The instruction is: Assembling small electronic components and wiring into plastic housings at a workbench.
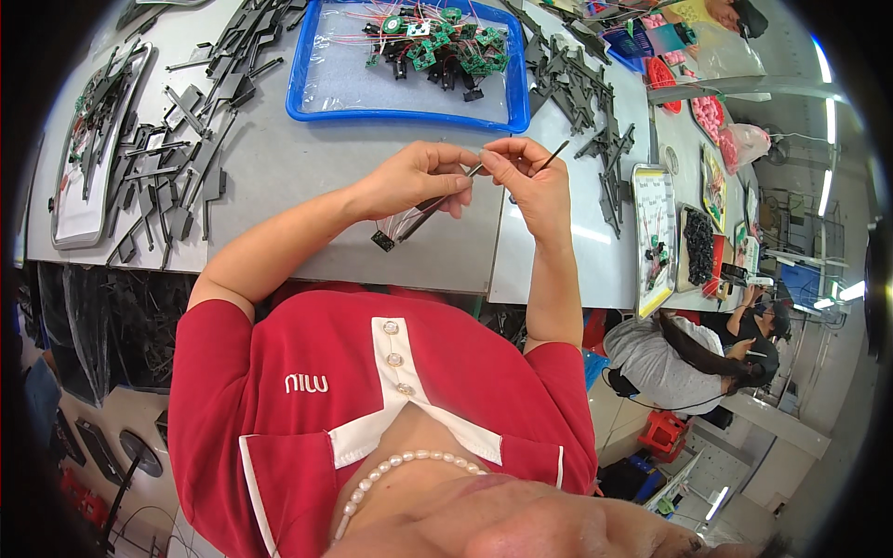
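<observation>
In the head view, the left hand (416, 179) pinches a narrow dark strip (421, 219) above the worktop (270, 167), a small wired circuit board (382, 241) hanging beside its lower end. The right hand (539, 192), fingertips close to the left's, grips a thin dark rod (557, 152). Beyond sits a blue tray (409, 119) of green circuit boards (433, 46).

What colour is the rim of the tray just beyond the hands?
The tray rim is bright blue, best seen in the head view.
</observation>
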`<state>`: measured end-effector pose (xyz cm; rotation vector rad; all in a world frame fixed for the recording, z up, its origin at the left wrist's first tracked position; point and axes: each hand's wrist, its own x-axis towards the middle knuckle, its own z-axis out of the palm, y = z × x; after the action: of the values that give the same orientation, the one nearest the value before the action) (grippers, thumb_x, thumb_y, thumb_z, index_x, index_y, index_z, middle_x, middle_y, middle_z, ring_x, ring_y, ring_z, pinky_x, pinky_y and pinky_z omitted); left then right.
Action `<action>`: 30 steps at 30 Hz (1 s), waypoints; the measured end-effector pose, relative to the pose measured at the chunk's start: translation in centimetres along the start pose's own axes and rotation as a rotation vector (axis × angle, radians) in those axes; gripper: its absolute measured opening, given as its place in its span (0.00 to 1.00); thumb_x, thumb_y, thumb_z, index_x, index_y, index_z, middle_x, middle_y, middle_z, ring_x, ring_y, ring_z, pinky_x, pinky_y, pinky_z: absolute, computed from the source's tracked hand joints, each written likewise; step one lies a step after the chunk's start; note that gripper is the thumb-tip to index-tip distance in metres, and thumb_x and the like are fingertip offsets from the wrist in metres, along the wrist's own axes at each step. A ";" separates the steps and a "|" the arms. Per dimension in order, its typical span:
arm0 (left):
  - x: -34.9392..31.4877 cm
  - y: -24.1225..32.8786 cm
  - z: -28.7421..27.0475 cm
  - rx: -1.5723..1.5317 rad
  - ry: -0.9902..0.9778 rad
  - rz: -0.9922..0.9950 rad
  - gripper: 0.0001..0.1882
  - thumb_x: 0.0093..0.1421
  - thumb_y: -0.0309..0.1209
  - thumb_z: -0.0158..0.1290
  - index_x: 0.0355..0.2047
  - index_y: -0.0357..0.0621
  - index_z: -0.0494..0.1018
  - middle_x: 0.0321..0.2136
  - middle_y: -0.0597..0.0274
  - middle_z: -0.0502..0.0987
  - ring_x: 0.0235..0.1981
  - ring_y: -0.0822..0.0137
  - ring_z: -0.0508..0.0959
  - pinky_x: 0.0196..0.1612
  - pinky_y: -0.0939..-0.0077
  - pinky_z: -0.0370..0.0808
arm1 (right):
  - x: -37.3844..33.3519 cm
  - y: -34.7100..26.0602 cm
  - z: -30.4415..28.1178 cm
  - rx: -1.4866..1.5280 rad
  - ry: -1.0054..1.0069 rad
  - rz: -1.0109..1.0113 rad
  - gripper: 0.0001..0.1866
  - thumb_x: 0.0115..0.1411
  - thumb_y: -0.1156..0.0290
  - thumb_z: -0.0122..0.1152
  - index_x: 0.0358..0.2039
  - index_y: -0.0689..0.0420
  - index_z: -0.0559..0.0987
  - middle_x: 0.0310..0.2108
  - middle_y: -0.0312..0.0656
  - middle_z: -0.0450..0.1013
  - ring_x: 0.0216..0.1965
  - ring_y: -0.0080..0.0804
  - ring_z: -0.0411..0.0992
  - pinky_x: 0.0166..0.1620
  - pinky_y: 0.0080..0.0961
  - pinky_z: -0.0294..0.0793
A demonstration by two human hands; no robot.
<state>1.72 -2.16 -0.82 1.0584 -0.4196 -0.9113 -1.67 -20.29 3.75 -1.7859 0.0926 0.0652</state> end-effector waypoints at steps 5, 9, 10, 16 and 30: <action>0.1 -0.4 0.0 0.069 0.044 0.062 0.13 0.63 0.33 0.46 0.44 0.39 0.70 0.21 0.69 0.70 0.23 0.78 0.71 0.28 0.85 0.69 | -0.1 0.1 0.2 0.045 -0.034 0.001 0.08 0.53 0.72 0.62 0.32 0.63 0.77 0.26 0.38 0.75 0.29 0.22 0.73 0.35 0.16 0.71; 0.0 -0.3 0.0 0.059 0.052 0.068 0.13 0.63 0.34 0.46 0.43 0.38 0.71 0.20 0.70 0.69 0.22 0.79 0.69 0.27 0.84 0.69 | 0.2 0.4 -0.2 0.092 -0.059 0.067 0.10 0.53 0.69 0.63 0.32 0.62 0.77 0.26 0.36 0.75 0.29 0.19 0.71 0.31 0.14 0.67; 0.0 -0.3 0.0 0.051 0.053 0.068 0.14 0.63 0.34 0.46 0.42 0.38 0.71 0.20 0.70 0.69 0.21 0.79 0.69 0.26 0.85 0.69 | 0.3 0.5 -0.3 0.121 -0.065 0.108 0.11 0.53 0.68 0.64 0.32 0.62 0.77 0.26 0.36 0.74 0.28 0.18 0.70 0.29 0.14 0.66; 0.0 -0.3 0.2 0.065 0.093 0.108 0.13 0.62 0.35 0.48 0.38 0.37 0.72 0.19 0.69 0.69 0.20 0.79 0.69 0.24 0.84 0.67 | 0.2 0.1 0.4 0.117 -0.061 0.063 0.11 0.53 0.67 0.64 0.32 0.62 0.77 0.24 0.34 0.73 0.25 0.17 0.67 0.29 0.13 0.64; 0.0 -0.8 0.6 0.091 0.208 0.189 0.15 0.61 0.36 0.49 0.40 0.37 0.74 0.18 0.70 0.69 0.19 0.80 0.67 0.22 0.85 0.66 | 0.7 1.1 0.8 0.221 -0.079 0.099 0.11 0.55 0.63 0.61 0.29 0.58 0.75 0.20 0.29 0.70 0.20 0.12 0.60 0.22 0.10 0.58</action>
<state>0.95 -2.66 -1.26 1.1633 -0.3826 -0.6117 -1.04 -19.75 2.43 -1.5559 0.1273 0.1894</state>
